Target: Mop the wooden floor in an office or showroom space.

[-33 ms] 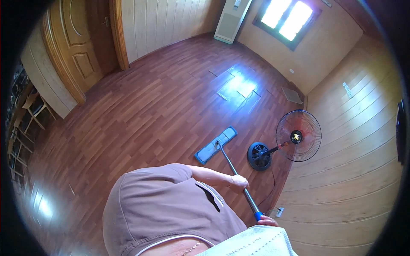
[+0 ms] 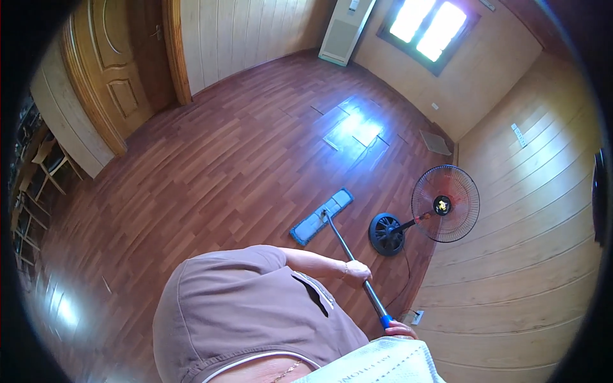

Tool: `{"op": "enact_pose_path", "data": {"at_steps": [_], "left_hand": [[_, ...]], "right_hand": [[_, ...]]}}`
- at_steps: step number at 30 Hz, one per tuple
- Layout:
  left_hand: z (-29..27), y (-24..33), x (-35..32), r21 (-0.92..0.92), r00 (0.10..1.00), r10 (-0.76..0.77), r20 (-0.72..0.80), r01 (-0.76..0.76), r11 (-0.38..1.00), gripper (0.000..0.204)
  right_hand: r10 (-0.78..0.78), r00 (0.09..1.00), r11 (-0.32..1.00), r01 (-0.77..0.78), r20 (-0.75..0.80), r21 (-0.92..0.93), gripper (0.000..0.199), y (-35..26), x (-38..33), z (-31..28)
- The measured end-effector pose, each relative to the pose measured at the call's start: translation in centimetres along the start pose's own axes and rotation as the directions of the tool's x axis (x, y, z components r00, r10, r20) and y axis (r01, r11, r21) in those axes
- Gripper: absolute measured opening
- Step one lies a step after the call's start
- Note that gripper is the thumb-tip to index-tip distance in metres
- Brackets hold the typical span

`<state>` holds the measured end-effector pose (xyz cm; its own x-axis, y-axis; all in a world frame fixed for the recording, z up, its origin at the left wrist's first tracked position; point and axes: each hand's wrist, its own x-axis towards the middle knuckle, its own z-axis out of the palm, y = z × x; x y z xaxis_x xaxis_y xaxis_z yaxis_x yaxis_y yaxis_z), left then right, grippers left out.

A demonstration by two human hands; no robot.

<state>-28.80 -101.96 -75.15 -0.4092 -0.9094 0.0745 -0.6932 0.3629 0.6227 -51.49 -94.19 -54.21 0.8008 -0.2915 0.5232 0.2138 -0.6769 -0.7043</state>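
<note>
A flat mop with a long metal handle (image 2: 340, 239) rests on the wooden floor. Its wide blue-grey head (image 2: 322, 216) lies flat and slanted. My left hand (image 2: 357, 272) is closed around the middle of the handle, with the arm reaching across in front of my brown top. Higher on the handle, by the blue grip (image 2: 386, 321), my right hand (image 2: 401, 329) is wrapped round the end. A white face mask (image 2: 383, 362) at the lower edge hides part of that hand and its forearm.
A standing fan (image 2: 442, 205) with a round black base (image 2: 386, 234) stands just right of the mop head. Its cord runs to a wall socket (image 2: 417, 317). Wooden chairs (image 2: 54, 166) line the far left. A door (image 2: 118, 70) and a tall white air conditioner (image 2: 345, 32) stand farther back.
</note>
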Motion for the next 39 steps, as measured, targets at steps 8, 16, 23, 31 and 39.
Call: {"op": "enact_pose_path", "data": {"at_steps": [8, 16, 23, 31, 39], "left_hand": [[1.3, -11.1, 0.7, 0.099, 0.977, -0.174, -0.122, 0.186, 0.977, 0.012], [-0.1, -8.7, -4.0, 0.055, 0.817, -0.366, -0.445, 0.433, 0.900, 0.019], [-5.6, 0.7, -2.8, -0.074, 0.510, -0.552, -0.660, 0.687, 0.723, 0.013], [-10.9, 4.3, 0.3, -0.302, 0.045, -0.611, -0.790, 0.839, 0.453, 0.015], [-13.8, 2.6, 4.6, -0.488, -0.347, -0.512, -0.786, 0.856, 0.169, 0.024]], "right_hand": [[0.086, 0.983, 0.993, -0.070, -0.162, 0.099, 0.033, 8.6, 1.7, 4.1], [-0.008, 0.997, 0.980, -0.007, 0.078, 0.198, 0.023, 5.9, 4.3, 0.0], [-0.364, 0.922, 0.847, 0.271, 0.128, 0.457, 0.042, 8.0, 11.6, -10.0], [-0.572, 0.798, 0.494, 0.149, 0.191, 0.857, 0.052, 17.1, 25.4, -15.5], [-0.805, 0.404, 0.326, -0.309, 0.434, 0.893, 0.044, 25.2, 41.0, -13.1]]}}
